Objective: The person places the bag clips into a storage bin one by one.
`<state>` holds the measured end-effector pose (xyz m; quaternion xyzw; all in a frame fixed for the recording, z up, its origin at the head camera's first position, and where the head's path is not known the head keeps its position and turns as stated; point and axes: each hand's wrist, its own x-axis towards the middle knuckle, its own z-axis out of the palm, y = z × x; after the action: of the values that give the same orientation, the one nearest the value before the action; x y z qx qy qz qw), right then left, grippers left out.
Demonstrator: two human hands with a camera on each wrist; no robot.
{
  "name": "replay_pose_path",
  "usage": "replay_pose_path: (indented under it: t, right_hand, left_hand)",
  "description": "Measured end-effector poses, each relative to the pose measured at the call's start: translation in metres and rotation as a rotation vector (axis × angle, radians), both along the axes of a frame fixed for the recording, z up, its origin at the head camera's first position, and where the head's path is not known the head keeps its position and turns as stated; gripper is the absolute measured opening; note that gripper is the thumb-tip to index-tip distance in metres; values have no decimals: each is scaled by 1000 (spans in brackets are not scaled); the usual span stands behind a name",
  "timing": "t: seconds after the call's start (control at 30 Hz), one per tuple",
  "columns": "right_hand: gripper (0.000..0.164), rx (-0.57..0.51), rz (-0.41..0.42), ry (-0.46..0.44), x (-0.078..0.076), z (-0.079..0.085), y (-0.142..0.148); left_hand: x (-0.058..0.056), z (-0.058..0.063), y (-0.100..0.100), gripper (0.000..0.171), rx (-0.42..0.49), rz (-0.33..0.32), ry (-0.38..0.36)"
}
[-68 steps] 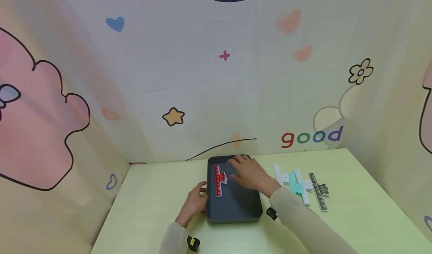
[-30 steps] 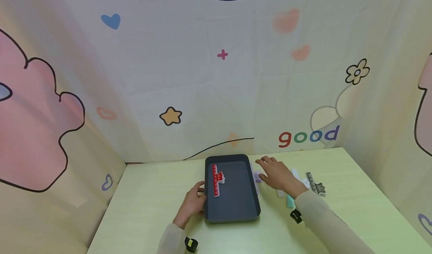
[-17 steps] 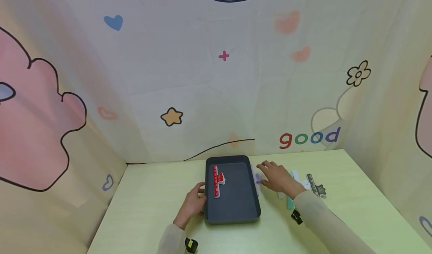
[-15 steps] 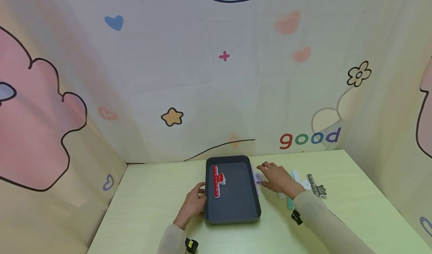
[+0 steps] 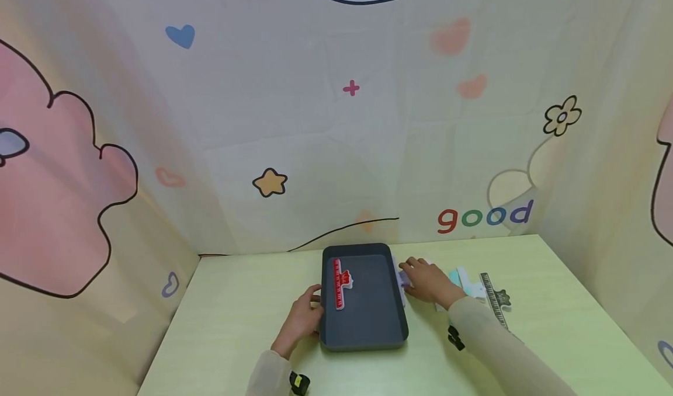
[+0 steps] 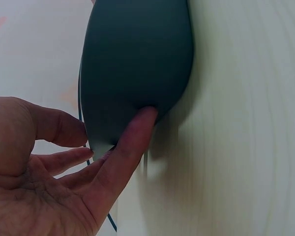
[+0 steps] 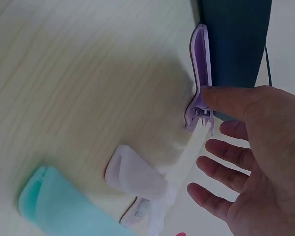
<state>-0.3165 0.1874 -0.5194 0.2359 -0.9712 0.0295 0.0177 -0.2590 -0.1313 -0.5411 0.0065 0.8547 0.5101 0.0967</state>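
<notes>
A dark grey tray [image 5: 368, 326] lies on the table, with a red long-jawed clip [image 5: 339, 285] inside near its left side. My left hand [image 5: 299, 317] rests its fingertips against the tray's left wall, seen close up in the left wrist view. At the tray's right side my right hand [image 5: 428, 282] reaches over a purple clip [image 7: 201, 64] that stands beside the wall. In the right wrist view my thumb touches this clip, while the other fingers stay spread apart from it.
Right of my right hand lie a mint clip [image 7: 64, 206], white clips [image 7: 137, 174] and a black-and-white clip [image 5: 494, 297] with a ruler-like pattern. My right forearm partly covers them. A printed cloth [image 5: 315, 121] hangs behind the table.
My right hand has moved from above the tray to its right side, then lower onto the purple clip. The left hand keeps its place at the tray; the red clip stays inside.
</notes>
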Motion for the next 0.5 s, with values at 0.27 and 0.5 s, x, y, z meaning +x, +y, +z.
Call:
replay_pose_path:
  t: [0.27, 0.5]
  right_hand:
    - [52, -18, -6, -43, -6, -3, -6]
    - [43, 11, -14, -46, -9, -7, -7]
  left_hand:
    - [1, 1, 0, 55, 6, -3, -1]
    - [2, 2, 0, 55, 3, -7, 7]
